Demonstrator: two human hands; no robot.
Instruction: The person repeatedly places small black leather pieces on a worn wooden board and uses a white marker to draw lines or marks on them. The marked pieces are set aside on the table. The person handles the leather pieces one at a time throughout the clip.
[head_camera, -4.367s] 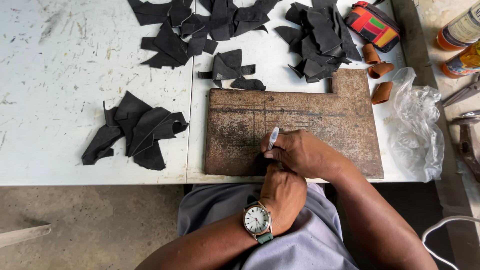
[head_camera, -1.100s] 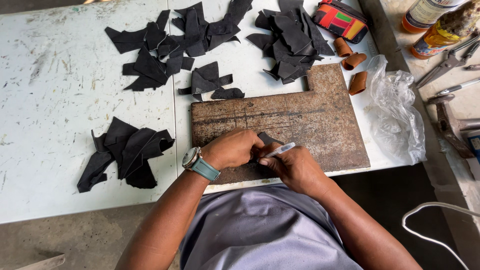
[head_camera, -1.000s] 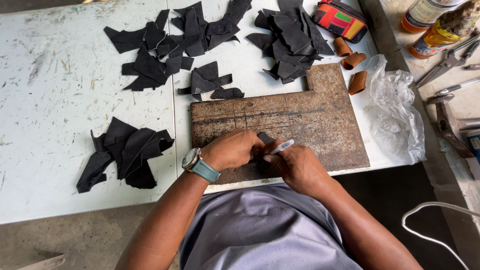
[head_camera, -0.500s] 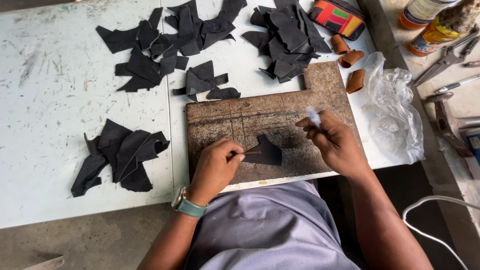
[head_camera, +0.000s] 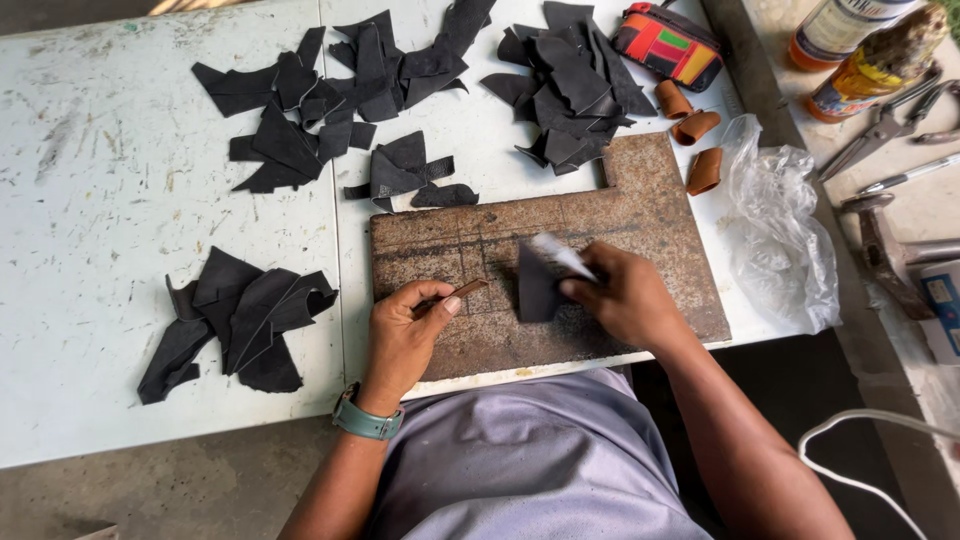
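A worn brown cutting board (head_camera: 640, 215) lies on the white table (head_camera: 90, 200) in front of me. My right hand (head_camera: 620, 295) presses a black leather piece (head_camera: 535, 290) onto the board while holding a light-coloured marker between its fingers. My left hand (head_camera: 405, 335), with a green-strapped watch on its wrist, pinches a thin brown strip (head_camera: 460, 292) above the board's left part.
Heaps of black leather scraps lie at the left (head_camera: 240, 320), far left (head_camera: 300, 105) and far middle (head_camera: 570, 85). Brown leather rolls (head_camera: 695, 125), a striped pouch (head_camera: 668, 42) and a clear plastic bag (head_camera: 780, 230) sit to the right. Bottles and metal tools (head_camera: 880, 120) lie on a side bench.
My hands moved apart. The right hand came back with the marker onto the black piece, which shifted right. The left hand let go of that piece and now pinches a brown strip.
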